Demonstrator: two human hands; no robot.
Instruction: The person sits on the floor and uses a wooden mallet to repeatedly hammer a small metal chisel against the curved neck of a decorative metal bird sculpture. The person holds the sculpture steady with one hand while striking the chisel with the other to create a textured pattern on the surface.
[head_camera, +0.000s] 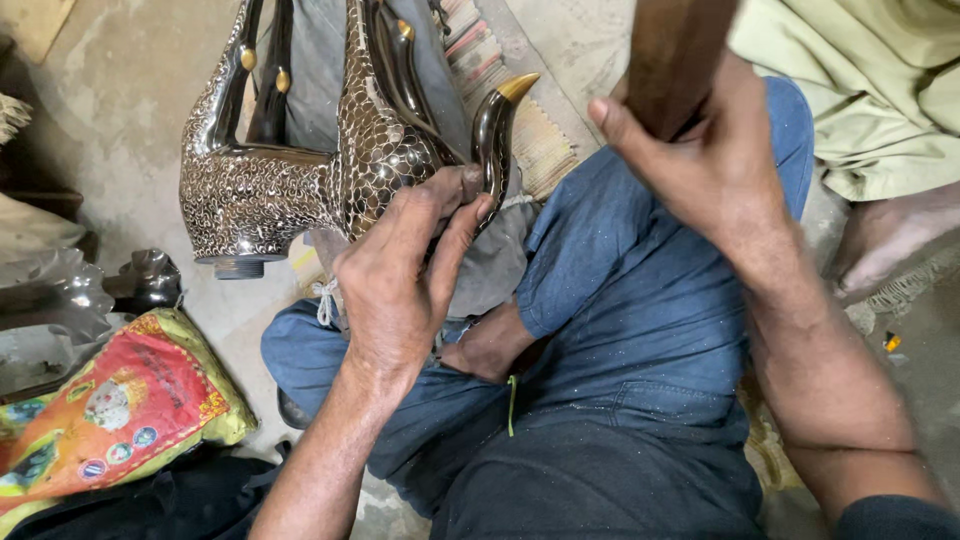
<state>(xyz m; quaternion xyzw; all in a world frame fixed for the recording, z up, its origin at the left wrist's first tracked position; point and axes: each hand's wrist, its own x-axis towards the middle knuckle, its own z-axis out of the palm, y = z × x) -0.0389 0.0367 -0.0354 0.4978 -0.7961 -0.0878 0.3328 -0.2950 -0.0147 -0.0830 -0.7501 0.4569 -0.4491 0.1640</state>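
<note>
Head view: a person sits cross-legged on the floor (130, 120) and looks down at both hands.
Left hand (395, 275): its grip is closed on the dark metal bird (375, 130), with the fingers and thumb pinched just under the curved beak (497, 125).
Right hand (700, 150): its grip is wrapped tight round a brown wooden handle (675, 55). The top of the handle runs out of the picture, so I cannot tell what tool it is.
Bird: it leans over the lap, above the blue trousers (640, 300). Its body is covered in tiny scratched scale marks. The beak tip is gold.
Step in hand: it looks like the person is steadying the bird by the beak, with the tool lifted beside it and not touching it.
Next move: I think the tool has to come down on the bird with care, while the left hand keeps the bird from turning. Fingers sit close to the beak, so they could get hit.
Containers: a bright red, yellow and green bag (120, 410) lies on the floor at the left. It looks full and plump, but it is shut, so what is inside cannot be seen.
Nearby: a pale green cloth (870, 90) lies at the top right.
</note>
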